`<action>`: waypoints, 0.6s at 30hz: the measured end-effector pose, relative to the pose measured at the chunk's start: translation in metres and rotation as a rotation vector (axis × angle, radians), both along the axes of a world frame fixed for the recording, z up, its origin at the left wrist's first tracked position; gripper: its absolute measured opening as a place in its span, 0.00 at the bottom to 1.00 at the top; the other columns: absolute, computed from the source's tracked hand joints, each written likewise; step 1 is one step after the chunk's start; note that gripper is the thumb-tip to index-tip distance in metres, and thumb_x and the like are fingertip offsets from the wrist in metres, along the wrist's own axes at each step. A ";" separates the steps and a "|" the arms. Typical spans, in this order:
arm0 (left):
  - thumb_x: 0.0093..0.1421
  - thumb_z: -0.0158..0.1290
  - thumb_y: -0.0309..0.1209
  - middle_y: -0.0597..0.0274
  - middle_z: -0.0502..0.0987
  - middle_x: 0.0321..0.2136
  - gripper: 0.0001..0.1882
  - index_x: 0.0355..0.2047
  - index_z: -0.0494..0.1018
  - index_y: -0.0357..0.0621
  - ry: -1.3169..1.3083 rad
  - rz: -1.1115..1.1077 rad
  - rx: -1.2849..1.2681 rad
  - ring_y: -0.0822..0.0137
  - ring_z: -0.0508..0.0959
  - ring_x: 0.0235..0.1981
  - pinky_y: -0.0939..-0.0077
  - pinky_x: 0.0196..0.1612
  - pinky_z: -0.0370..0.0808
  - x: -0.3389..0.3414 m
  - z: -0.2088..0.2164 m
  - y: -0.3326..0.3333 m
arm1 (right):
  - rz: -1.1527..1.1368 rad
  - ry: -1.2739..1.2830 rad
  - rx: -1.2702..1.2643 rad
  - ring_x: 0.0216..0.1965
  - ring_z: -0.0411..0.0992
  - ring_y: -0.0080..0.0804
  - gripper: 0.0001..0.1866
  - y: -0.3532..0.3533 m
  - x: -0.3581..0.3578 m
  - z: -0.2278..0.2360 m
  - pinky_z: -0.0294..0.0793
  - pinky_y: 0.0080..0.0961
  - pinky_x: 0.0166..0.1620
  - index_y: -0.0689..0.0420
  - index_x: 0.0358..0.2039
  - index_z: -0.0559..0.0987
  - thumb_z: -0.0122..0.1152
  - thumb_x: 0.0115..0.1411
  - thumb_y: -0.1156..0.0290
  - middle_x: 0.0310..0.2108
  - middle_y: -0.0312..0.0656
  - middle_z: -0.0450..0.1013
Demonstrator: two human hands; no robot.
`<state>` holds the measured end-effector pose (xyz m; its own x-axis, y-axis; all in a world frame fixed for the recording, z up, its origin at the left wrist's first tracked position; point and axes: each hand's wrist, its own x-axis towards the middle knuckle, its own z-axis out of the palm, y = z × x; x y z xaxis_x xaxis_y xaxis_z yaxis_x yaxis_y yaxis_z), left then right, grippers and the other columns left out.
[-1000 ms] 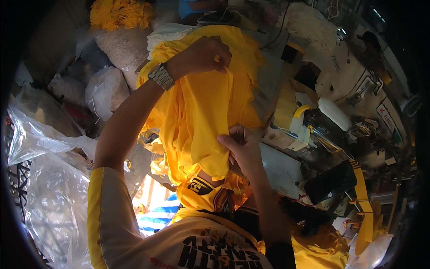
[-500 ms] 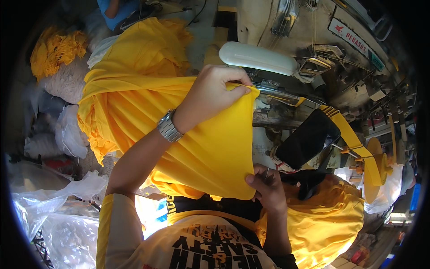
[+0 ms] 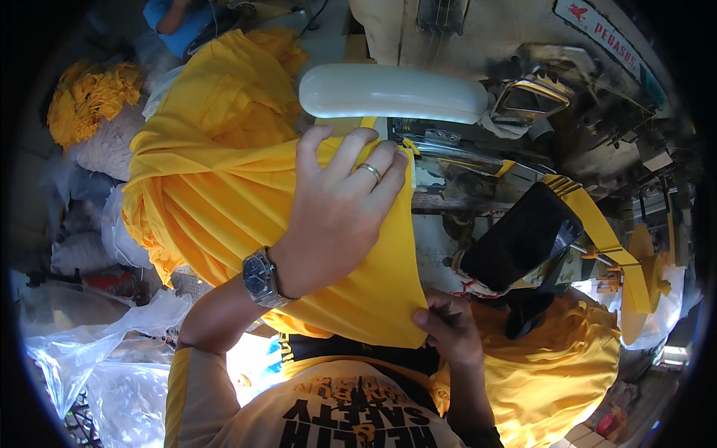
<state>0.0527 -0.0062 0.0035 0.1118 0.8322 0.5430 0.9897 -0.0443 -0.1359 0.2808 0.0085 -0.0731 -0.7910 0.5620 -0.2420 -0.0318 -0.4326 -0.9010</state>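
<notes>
A large yellow fabric piece (image 3: 358,280) stretches from a bunched heap on the left to the metal guide of a sewing machine (image 3: 448,153). My left hand (image 3: 340,201) lies palm down on the fabric with fingers spread, fingertips at its far edge beside the guide. A metal watch (image 3: 263,276) is on that wrist and a ring on one finger. Lower right, my right hand (image 3: 448,322) pinches the near corner of the fabric between thumb and fingers. A yellow strip (image 3: 597,231) runs from a roll into the guide.
A long white lamp (image 3: 392,93) hangs over the machine. A black phone (image 3: 520,237) stands right of the fabric. Another yellow fabric pile (image 3: 553,366) lies at lower right, clear plastic bags (image 3: 127,396) at lower left. A person in blue (image 3: 179,26) is far left.
My left hand has gone from pinching the fabric's far corner to lying spread on it. My right hand keeps its pinch. The view has shifted closer to the machine.
</notes>
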 end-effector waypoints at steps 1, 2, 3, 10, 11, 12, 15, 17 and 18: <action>0.45 0.50 0.19 0.64 0.74 0.45 0.25 0.47 0.74 0.43 -0.026 0.004 -0.016 0.61 0.71 0.50 0.53 0.55 0.57 0.001 0.002 0.001 | 0.003 0.019 0.023 0.15 0.60 0.09 0.07 0.002 0.001 0.001 0.59 0.11 0.20 0.62 0.33 0.78 0.58 0.64 0.71 0.18 0.27 0.66; 0.45 0.49 0.18 0.63 0.74 0.45 0.26 0.48 0.74 0.43 -0.052 0.008 -0.032 0.60 0.71 0.51 0.52 0.56 0.56 0.003 0.004 0.001 | 0.006 0.038 0.046 0.15 0.59 0.09 0.07 0.004 0.002 0.003 0.58 0.11 0.20 0.62 0.33 0.78 0.58 0.64 0.71 0.18 0.27 0.67; 0.45 0.48 0.17 0.63 0.73 0.46 0.26 0.48 0.73 0.43 -0.078 0.010 -0.049 0.60 0.71 0.51 0.52 0.56 0.56 0.004 0.004 0.002 | -0.003 0.046 0.030 0.16 0.60 0.09 0.07 0.006 0.002 0.005 0.58 0.11 0.20 0.62 0.33 0.78 0.58 0.64 0.71 0.18 0.27 0.67; 0.51 0.43 0.14 0.61 0.73 0.50 0.29 0.54 0.69 0.45 -0.108 0.065 -0.103 0.58 0.67 0.59 0.49 0.61 0.50 -0.001 0.004 0.004 | -0.058 0.057 -0.026 0.16 0.59 0.09 0.08 0.016 -0.007 0.005 0.55 0.11 0.20 0.62 0.32 0.77 0.57 0.65 0.70 0.18 0.27 0.65; 0.53 0.43 0.15 0.62 0.73 0.51 0.27 0.54 0.69 0.44 -0.154 0.060 -0.101 0.57 0.67 0.59 0.49 0.61 0.50 -0.004 0.003 0.004 | -0.068 0.059 0.000 0.16 0.58 0.08 0.08 0.017 -0.008 0.003 0.54 0.11 0.20 0.62 0.32 0.77 0.57 0.65 0.70 0.17 0.26 0.65; 0.55 0.42 0.16 0.62 0.73 0.52 0.25 0.54 0.68 0.44 -0.198 0.054 -0.096 0.57 0.67 0.60 0.48 0.62 0.49 -0.009 0.002 0.004 | -0.079 0.065 0.029 0.17 0.58 0.08 0.08 0.017 -0.010 0.003 0.53 0.12 0.20 0.62 0.32 0.76 0.58 0.65 0.70 0.17 0.26 0.64; 0.57 0.46 0.20 0.58 0.75 0.49 0.22 0.53 0.69 0.44 -0.276 0.040 0.036 0.55 0.67 0.59 0.47 0.61 0.50 -0.018 -0.011 -0.012 | -0.160 0.007 0.110 0.17 0.55 0.08 0.08 0.016 -0.019 0.002 0.51 0.13 0.20 0.61 0.30 0.76 0.58 0.64 0.70 0.15 0.25 0.62; 0.56 0.51 0.25 0.56 0.75 0.46 0.21 0.52 0.68 0.45 -0.297 0.004 0.142 0.54 0.69 0.57 0.49 0.59 0.53 -0.021 -0.028 -0.047 | -0.146 0.003 0.117 0.17 0.54 0.07 0.09 0.019 -0.026 0.007 0.50 0.13 0.20 0.61 0.28 0.74 0.59 0.64 0.70 0.15 0.24 0.60; 0.56 0.54 0.28 0.56 0.75 0.45 0.22 0.52 0.68 0.46 -0.306 -0.037 0.188 0.54 0.69 0.55 0.51 0.57 0.56 -0.021 -0.041 -0.073 | -0.143 0.000 0.121 0.17 0.53 0.07 0.10 0.021 -0.028 0.009 0.50 0.14 0.20 0.61 0.27 0.74 0.60 0.64 0.70 0.15 0.24 0.59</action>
<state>0.0316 -0.0793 -0.0380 -0.0509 0.7132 0.6991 0.9841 -0.0836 0.1569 0.2523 0.0294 -0.0644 -0.7007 0.6940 -0.1655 -0.0856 -0.3120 -0.9462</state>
